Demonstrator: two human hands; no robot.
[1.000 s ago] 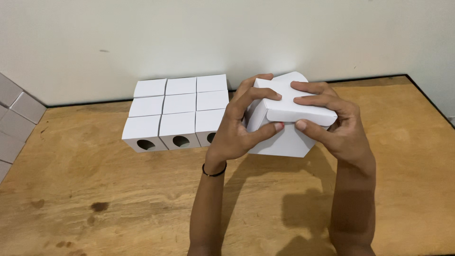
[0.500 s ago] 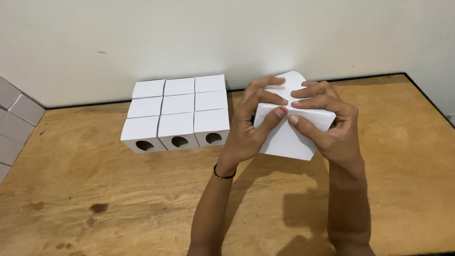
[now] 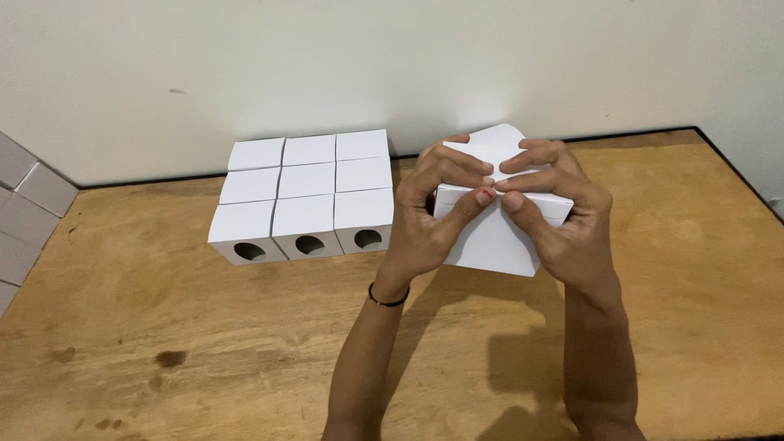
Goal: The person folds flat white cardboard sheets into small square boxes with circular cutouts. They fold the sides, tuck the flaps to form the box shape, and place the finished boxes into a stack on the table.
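Two hands grip one white cardboard box (image 3: 494, 241) in the air above the wooden bench (image 3: 694, 269), right of the middle of the view. The left hand (image 3: 433, 216) wraps the box's left end, its fingers (image 3: 457, 163) curled over the top edge and its thumb, with a red-painted nail, pressed against the near upper face. The right hand (image 3: 567, 220) closes around the right end, its fingers folded over the top so that the fingertips of both hands almost meet at the centre, and its thumb lies beside the other thumb on the same face. The box is tilted, with its broad plain face turned down toward the camera and a loose rounded flap (image 3: 498, 135) standing up behind the knuckles; its longer side runs roughly left to right between the two palms. A thin dark band (image 3: 385, 299) circles the left wrist. Just beside the left hand, on the bench, stands a block of nine white boxes (image 3: 306, 184) in three rows, the front three showing round holes toward the camera. Grey tiles (image 3: 24, 204) edge the far left, and a pale wall (image 3: 392, 65) rises behind the bench.
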